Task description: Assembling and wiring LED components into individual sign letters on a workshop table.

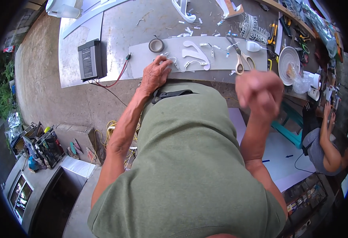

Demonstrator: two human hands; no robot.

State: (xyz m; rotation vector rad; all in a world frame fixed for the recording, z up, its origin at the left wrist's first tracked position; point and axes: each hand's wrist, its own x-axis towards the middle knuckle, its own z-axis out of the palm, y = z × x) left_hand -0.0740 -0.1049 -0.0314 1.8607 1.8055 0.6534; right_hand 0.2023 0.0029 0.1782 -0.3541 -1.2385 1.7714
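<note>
1. Seemingly steadying small white wired strips [176,63] with left hand [157,73], loosely curled at near edge of grey board [138,59]; cannot tell of any pinch.
2. Held up, blurred, near scissors [239,52] with right hand [260,93], curled fist-like; cannot tell of any grip.
3. Spread with strips around a smooth, curved white cut-out [202,56] on flat, matte board, probably for easy reach.
</note>
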